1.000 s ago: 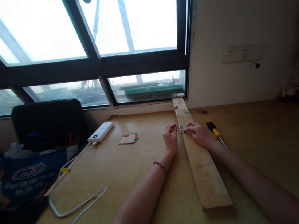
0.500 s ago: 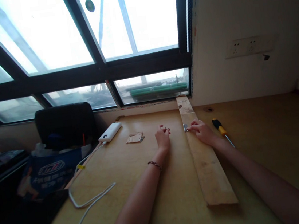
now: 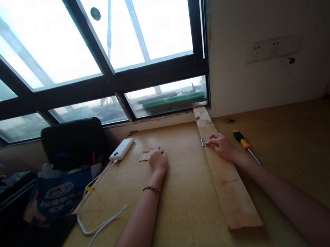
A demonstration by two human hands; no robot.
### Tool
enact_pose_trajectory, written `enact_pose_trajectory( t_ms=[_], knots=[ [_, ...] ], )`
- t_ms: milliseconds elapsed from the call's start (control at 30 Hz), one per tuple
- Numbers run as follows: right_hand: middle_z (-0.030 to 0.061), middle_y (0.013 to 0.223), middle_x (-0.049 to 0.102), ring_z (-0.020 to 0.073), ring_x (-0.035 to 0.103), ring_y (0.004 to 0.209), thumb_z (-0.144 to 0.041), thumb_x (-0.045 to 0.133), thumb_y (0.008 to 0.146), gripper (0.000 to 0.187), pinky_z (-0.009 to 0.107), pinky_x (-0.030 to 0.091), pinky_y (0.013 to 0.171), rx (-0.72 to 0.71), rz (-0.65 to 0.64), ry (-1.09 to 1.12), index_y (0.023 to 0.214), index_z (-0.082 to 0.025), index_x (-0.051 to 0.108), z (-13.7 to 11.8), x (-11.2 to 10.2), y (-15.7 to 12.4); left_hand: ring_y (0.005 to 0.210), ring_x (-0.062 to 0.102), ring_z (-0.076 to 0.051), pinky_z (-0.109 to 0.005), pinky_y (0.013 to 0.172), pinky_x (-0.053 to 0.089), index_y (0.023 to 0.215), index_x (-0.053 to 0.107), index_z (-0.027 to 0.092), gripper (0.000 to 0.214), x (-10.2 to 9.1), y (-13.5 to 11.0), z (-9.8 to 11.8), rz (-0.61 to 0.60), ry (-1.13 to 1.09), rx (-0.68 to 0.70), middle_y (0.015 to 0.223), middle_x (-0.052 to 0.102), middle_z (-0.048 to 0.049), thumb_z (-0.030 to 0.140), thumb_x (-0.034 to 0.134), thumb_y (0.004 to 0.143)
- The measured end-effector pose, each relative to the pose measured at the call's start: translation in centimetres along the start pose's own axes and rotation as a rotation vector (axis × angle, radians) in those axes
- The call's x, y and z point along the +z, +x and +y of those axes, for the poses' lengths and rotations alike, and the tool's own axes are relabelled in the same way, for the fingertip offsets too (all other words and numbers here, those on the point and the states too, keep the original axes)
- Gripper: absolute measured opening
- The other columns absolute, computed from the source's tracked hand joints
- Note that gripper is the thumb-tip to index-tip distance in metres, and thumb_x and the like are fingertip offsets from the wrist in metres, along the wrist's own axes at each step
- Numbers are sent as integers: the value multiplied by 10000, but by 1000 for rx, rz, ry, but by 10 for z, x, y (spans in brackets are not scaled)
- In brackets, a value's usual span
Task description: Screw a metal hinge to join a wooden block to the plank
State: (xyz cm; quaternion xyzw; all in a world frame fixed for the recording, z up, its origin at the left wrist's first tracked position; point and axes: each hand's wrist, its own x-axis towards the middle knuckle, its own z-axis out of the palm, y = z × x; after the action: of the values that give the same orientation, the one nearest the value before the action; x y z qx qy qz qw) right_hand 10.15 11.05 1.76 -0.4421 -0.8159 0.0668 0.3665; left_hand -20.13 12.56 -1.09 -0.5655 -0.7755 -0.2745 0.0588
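Observation:
A long wooden plank [image 3: 227, 180] lies on the wooden table [image 3: 187, 201], running from the window sill toward me. A small metal hinge [image 3: 203, 141] sits on the plank's left edge. My right hand [image 3: 222, 146] rests on the plank with its fingertips pinched on the hinge. My left hand [image 3: 157, 159] is curled over a small brown packet [image 3: 144, 156] on the table, its fingers touching it. A bracelet is on my left wrist.
A yellow-and-black screwdriver [image 3: 245, 145] lies right of the plank. A white power bank [image 3: 121, 149] with a white cable [image 3: 96, 225] sits at the back left. A black chair [image 3: 73, 141] and a blue bag [image 3: 57, 194] stand left of the table. Wall sockets [image 3: 270, 49] are at right.
My left hand has moved left, away from the plank and hinge, over to the brown packet. My right hand has stayed on the hinge. The view has shifted slightly left.

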Motion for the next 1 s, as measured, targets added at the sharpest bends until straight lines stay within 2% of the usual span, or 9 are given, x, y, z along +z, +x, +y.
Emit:
enact_pose_trajectory(
  t_ms=[67,233,567,1000],
  knots=[
    [44,888,569,163,486,875,-91,474,798,258,288,386,790,1,-3,-3,847,-223,690,1,0,0,832,585,-270,-324,680,409,1086,559,122,359,0,1,0,24,136,-11,865,637,-145,234,447,764],
    [44,889,575,163,487,871,-94,483,795,256,285,384,787,7,-6,-8,862,-227,691,3,1,0,874,560,-284,-343,730,390,1017,565,127,316,0,1,-2,55,297,-2,872,621,-143,295,463,769],
    [45,881,580,162,487,858,-110,486,803,240,283,386,774,9,-1,-3,857,-221,692,0,0,1,897,533,-286,-369,764,366,911,580,129,252,3,1,-5,86,297,17,881,608,-144,274,426,775],
    [43,873,572,161,488,856,-127,499,805,221,283,384,772,-1,9,1,858,-225,690,1,0,1,915,519,-295,-375,763,374,935,583,123,261,4,1,-6,80,263,-8,905,599,-147,234,413,771]
  ],
)
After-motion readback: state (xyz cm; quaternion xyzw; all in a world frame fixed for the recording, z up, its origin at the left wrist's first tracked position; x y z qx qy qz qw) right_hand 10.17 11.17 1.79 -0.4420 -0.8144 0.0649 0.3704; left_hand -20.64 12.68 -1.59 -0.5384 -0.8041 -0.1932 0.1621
